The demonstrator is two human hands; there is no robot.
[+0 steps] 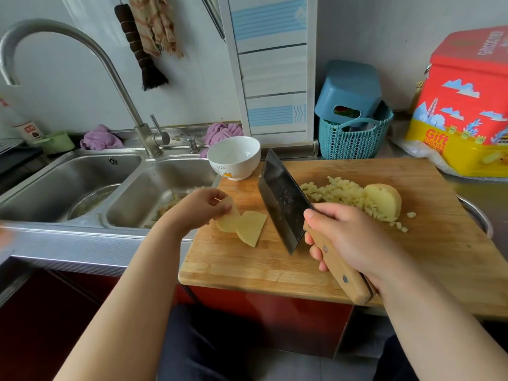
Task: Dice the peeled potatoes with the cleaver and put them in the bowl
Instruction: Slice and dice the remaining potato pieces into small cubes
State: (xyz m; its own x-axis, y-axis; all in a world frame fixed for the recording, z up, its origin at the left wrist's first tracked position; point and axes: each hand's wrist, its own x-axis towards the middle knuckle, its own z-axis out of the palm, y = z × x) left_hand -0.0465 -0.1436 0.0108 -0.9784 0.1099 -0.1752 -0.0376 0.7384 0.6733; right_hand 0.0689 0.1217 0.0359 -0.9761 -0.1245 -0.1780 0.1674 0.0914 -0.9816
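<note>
A rectangular wooden cutting board (pixel 343 259) carries flat pale potato slices (pixel 247 225), a heap of small potato dice (pixel 338 192) and a half peeled potato (pixel 383 198)

The cutting board (pixel 357 259) is pale wood with a fine straight grain, matt and lightly scored. The cleaver (pixel 280 200) has a dark, dull metal blade, speckled and rough-looking, and a smooth light wooden handle with metal rivets. The bowl (pixel 234 158) is glossy white ceramic. The sink (pixel 82 171) and faucet (pixel 82 48) are brushed steel. The basket (pixel 354 140) is woven-look teal plastic, and the cookie tin (pixel 464 105) is shiny printed metal.
</note>
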